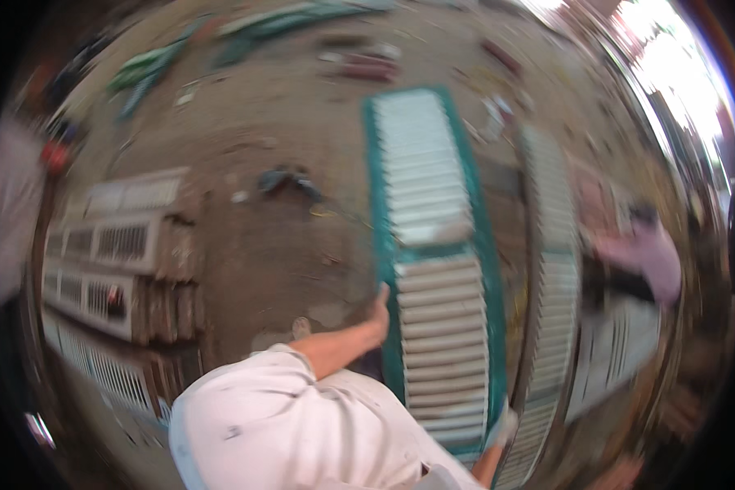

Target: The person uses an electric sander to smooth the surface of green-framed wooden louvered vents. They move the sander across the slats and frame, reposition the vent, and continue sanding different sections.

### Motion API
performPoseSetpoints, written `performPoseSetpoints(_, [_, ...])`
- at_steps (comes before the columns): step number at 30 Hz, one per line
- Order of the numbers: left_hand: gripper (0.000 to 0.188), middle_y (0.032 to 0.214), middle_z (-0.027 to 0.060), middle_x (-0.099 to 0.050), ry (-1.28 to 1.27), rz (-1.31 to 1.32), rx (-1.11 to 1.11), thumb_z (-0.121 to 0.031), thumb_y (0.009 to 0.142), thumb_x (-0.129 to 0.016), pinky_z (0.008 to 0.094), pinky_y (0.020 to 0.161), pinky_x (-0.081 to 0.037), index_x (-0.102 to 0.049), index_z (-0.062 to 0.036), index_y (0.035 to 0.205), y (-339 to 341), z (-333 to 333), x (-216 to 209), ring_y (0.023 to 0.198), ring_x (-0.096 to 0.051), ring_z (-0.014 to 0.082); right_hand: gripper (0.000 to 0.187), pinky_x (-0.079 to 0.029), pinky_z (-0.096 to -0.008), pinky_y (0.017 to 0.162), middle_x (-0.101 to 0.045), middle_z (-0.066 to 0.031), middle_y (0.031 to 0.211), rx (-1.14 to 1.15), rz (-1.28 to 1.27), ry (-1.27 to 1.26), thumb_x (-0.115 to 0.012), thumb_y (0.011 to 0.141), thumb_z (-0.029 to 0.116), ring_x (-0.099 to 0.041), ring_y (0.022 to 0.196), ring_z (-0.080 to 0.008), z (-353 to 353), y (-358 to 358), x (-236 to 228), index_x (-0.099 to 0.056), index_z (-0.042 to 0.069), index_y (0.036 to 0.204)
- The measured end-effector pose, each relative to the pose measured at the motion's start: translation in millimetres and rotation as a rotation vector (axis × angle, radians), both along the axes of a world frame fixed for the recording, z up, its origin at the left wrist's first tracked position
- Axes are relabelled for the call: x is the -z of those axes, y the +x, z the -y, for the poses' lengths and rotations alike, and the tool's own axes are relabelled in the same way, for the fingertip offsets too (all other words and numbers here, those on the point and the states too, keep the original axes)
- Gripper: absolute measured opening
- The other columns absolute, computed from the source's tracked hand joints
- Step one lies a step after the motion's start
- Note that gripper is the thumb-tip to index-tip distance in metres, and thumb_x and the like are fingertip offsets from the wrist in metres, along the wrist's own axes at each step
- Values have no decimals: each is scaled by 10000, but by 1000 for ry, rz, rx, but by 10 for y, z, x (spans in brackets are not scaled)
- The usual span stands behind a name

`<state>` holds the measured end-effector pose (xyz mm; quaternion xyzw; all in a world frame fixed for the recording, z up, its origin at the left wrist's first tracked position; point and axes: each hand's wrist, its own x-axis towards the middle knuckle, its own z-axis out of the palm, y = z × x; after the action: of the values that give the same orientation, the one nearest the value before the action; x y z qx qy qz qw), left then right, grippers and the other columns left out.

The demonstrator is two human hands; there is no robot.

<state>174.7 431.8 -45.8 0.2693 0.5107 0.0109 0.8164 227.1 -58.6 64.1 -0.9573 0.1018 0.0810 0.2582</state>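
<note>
Shutter panel (435, 269), green-framed with white slats, gripped at both long edges
My left hand (377, 313) clasps its left rail, my right hand (502, 426) grips low on the right; it lies lengthwise over dirt ground (278, 253), a second louvred panel (551, 286) just beside it

Shutter (433, 245) centre; stacked frames (114, 261) left; panel (551, 261) right.

Louvred shutter (433, 245) painted wood, teal frame, matt whitish slats, stacked shutters (114, 269) bare weathered wood, ground (261, 147) rough dusty earth, sleeve (253, 408) white cloth
</note>
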Motion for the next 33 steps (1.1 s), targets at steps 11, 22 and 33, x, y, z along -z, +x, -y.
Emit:
performPoseSetpoints(11, [1300, 1684, 244, -473, -192, -153, -83, -1011, 802, -558, 599, 1287, -264, -480, -26, 1646, 400, 371, 65, 1582, -391, 416, 600, -518, -417, 760, -721, -137, 832, -355, 106, 32, -575, 1091, 542, -673, 780, -236, -1128, 1083, -493, -800, -12, 1037])
performPoseSetpoints(22, [722, 1127, 95, -771, -198, 550, -844, -780, 1030, -551, 395, 953, -531, -779, -145, 1286, 687, 1028, -311, 987, -704, 235, 535, -531, -393, 810, -746, -134, 929, -828, 52, 95, -582, 1102, 480, -691, 855, -220, -1527, 2249, -1053, -794, -11, 1118])
performPoseSetpoints(33, [986, 1662, 162, -531, -79, 172, -1262, -809, 998, -549, 437, 1301, -274, -534, -51, 1627, 992, 1979, -1580, 1523, -465, 330, 481, -545, -368, 860, -772, -130, 1026, -1256, -61, 184, -589, 1114, 419, -709, 930, -204, -1778, 3571, -2007, -788, -10, 1200])
